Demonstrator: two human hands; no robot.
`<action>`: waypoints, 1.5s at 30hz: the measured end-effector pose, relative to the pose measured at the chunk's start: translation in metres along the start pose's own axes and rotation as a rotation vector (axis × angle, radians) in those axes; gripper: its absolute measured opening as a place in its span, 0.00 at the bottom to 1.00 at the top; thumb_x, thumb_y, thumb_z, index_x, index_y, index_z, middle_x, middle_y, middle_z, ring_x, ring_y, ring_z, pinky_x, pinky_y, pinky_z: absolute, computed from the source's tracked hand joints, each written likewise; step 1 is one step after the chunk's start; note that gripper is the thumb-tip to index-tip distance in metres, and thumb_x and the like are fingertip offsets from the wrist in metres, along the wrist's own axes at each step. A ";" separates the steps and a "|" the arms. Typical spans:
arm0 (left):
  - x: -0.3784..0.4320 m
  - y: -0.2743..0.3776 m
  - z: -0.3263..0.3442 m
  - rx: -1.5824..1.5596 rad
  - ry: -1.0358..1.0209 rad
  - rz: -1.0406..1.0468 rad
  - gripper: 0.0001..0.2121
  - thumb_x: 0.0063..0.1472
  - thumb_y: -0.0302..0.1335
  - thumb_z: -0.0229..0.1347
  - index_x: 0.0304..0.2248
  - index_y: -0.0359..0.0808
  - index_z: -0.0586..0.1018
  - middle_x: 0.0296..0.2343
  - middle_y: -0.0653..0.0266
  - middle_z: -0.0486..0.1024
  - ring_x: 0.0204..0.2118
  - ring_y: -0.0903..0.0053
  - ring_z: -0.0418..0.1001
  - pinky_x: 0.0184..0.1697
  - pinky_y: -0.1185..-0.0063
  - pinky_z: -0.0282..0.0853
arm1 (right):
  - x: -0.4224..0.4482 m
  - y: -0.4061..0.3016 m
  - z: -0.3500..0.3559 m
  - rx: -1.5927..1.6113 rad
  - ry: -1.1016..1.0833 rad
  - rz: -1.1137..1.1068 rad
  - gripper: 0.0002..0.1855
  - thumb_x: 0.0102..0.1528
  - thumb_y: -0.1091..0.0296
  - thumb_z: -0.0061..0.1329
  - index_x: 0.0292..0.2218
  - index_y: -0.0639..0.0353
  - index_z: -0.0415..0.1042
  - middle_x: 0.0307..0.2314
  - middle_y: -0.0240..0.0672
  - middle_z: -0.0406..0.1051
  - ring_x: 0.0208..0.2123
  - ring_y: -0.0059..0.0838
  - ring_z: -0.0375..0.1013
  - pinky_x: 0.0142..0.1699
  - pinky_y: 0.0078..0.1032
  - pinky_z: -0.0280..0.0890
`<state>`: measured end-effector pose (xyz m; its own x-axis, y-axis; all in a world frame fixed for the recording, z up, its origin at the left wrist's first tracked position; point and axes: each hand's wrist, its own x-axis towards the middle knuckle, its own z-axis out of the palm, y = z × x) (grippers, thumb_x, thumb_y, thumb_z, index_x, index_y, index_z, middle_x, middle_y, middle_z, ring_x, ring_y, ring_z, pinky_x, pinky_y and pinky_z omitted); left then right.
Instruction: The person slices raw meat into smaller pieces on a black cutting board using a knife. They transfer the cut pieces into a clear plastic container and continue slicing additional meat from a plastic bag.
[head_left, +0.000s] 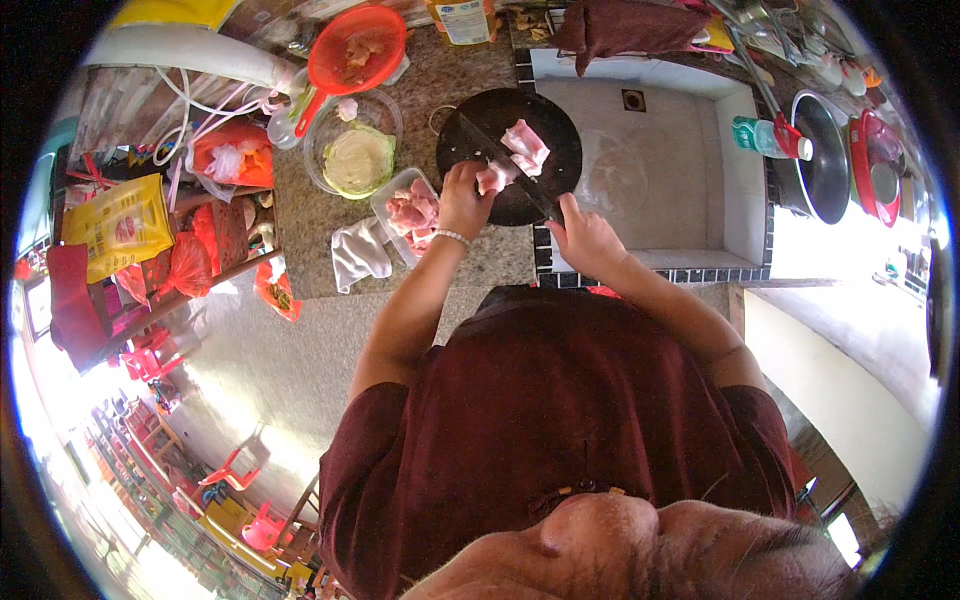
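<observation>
A round black cutting board (457, 150) lies on the stone counter beside the sink. My right hand (589, 234) grips the handle of a dark-bladed kitchen knife (534, 196), whose blade slants up and left across the board. On the board's near left side, my left hand (465, 201) holds a piece of raw meat (493, 178) against the blade. Another pale pink chunk of raw meat (525, 142) rests beyond the knife. Left of my left hand stands a clear plastic container (386, 196) with cut raw meat in it.
A clear bowl (312, 161) holds a cabbage (360, 159) and garlic. Behind it sits a red strainer (397, 41). A light cloth (361, 255) lies near the counter edge. The tiled sink (652, 180) is right of the board, with a capped bottle (769, 138) and black wok (823, 157) beyond.
</observation>
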<state>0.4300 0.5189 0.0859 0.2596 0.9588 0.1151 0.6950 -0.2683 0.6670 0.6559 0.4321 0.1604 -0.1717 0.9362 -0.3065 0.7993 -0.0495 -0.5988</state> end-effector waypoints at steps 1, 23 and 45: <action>0.001 0.001 0.000 0.026 -0.051 -0.029 0.15 0.48 0.24 0.60 0.38 0.35 0.75 0.39 0.55 0.73 0.44 0.56 0.70 0.48 0.66 0.67 | -0.005 0.001 0.003 0.023 -0.014 0.008 0.21 0.60 0.60 0.43 0.47 0.64 0.53 0.24 0.61 0.71 0.28 0.63 0.72 0.33 0.54 0.65; 0.024 -0.007 0.019 0.186 -0.086 -0.134 0.11 0.51 0.30 0.60 0.31 0.33 0.76 0.32 0.53 0.75 0.38 0.55 0.72 0.42 0.65 0.70 | 0.050 -0.007 0.038 -0.112 -0.129 0.049 0.25 0.62 0.55 0.40 0.47 0.69 0.51 0.23 0.53 0.73 0.27 0.53 0.77 0.30 0.44 0.71; 0.005 0.002 0.020 -0.022 0.053 -0.233 0.31 0.42 0.23 0.68 0.46 0.35 0.66 0.42 0.50 0.69 0.45 0.54 0.69 0.45 0.67 0.70 | 0.017 0.027 0.023 -0.031 0.054 -0.024 0.25 0.61 0.54 0.41 0.48 0.65 0.52 0.23 0.59 0.72 0.28 0.64 0.73 0.34 0.52 0.68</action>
<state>0.4462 0.5213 0.0727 0.0574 0.9983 -0.0058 0.7170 -0.0372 0.6961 0.6609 0.4388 0.1222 -0.1608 0.9544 -0.2514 0.8131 -0.0163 -0.5819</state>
